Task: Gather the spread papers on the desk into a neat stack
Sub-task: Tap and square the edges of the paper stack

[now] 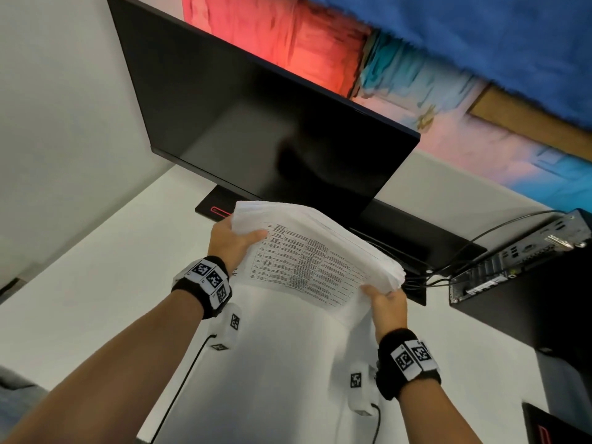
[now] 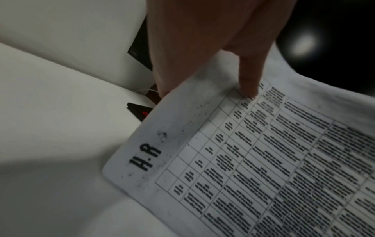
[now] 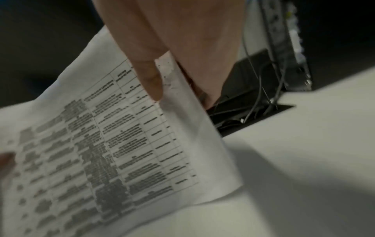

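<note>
A thick stack of white papers (image 1: 314,251) with a printed table on the top sheet is held up above the white desk (image 1: 96,299), in front of the monitor. My left hand (image 1: 235,238) grips the stack's left edge, thumb on top. My right hand (image 1: 382,298) grips the right edge near its lower corner, thumb on top. In the left wrist view the thumb lies on the top sheet of the stack (image 2: 253,152), which is marked "H.R". In the right wrist view the thumb presses the printed sheet of the stack (image 3: 121,136), with the fingers behind it.
A black monitor (image 1: 256,123) on a stand (image 1: 214,208) rises just behind the papers. A small computer box (image 1: 519,254) with cables stands at the right beside a cable opening (image 3: 243,118) in the desk. White tagged devices (image 1: 229,328) with cords lie on the desk below the stack.
</note>
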`<control>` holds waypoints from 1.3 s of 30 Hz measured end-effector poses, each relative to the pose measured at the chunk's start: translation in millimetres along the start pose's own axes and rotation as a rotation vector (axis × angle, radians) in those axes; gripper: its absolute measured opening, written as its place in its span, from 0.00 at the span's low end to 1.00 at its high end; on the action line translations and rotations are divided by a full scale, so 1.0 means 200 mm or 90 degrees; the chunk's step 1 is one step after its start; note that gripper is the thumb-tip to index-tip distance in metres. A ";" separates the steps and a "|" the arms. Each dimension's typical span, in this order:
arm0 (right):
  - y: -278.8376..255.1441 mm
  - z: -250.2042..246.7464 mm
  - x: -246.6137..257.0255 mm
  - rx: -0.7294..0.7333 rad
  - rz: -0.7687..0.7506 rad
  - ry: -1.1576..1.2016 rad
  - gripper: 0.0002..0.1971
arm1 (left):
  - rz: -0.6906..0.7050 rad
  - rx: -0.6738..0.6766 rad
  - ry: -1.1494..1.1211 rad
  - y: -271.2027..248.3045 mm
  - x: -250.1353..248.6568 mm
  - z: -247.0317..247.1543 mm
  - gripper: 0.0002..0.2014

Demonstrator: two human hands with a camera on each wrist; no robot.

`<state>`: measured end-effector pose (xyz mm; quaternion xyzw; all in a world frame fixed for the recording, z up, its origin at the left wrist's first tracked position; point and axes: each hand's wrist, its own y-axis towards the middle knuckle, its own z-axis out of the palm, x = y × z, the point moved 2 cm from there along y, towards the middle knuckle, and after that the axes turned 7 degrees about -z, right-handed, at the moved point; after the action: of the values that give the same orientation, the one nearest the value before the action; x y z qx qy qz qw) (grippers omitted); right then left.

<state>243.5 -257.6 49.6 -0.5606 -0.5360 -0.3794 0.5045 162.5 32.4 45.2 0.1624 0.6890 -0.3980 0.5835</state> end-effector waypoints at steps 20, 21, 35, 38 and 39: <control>0.02 0.06 0.15 -0.090 -0.144 0.132 0.21 | 0.090 -0.125 -0.049 0.04 -0.13 -0.01 0.18; 0.02 0.05 0.15 -0.081 -0.141 0.129 0.20 | 0.084 -0.116 -0.047 0.04 -0.12 -0.02 0.19; 0.01 0.02 0.00 -0.037 -0.009 0.076 0.22 | 0.018 -0.036 -0.046 0.06 0.09 -0.04 0.27; 0.01 0.02 -0.04 0.000 0.052 0.081 0.21 | 0.009 -0.005 -0.032 0.06 0.13 -0.04 0.29; 0.00 0.02 -0.04 0.010 0.074 0.084 0.20 | 0.012 0.014 -0.009 0.06 0.15 -0.03 0.25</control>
<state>242.8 -254.5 41.4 -0.5602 -0.4711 -0.3816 0.5644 158.6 37.1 14.0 0.1726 0.6791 -0.4009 0.5901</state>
